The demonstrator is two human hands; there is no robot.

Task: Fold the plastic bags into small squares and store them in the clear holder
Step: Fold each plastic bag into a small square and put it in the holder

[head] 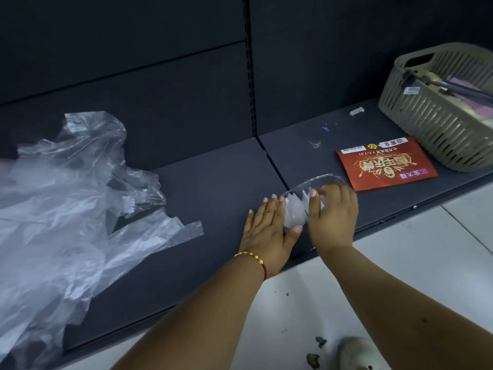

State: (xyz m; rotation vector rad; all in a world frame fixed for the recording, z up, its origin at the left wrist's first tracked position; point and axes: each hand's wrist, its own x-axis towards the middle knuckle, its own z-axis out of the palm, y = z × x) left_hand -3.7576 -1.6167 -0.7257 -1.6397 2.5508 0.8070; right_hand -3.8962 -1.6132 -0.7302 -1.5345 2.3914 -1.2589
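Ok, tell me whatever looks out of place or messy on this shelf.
Loose plastic bags sprawl crumpled and unfolded at the shelf's left. A red flyer lies askew beside the basket, with small scraps near it. Dark debris litters the floor.

On the shelf (213, 182), loose plastic bags (66, 209) lie spread at the left end. The clear holder (314, 182) sits near the front edge, right of the middle, with folded bags (294, 214) inside it. A leaflet (386, 164) lies just right of the holder. A basket (432, 124) stands at the right end, behind the leaflet.
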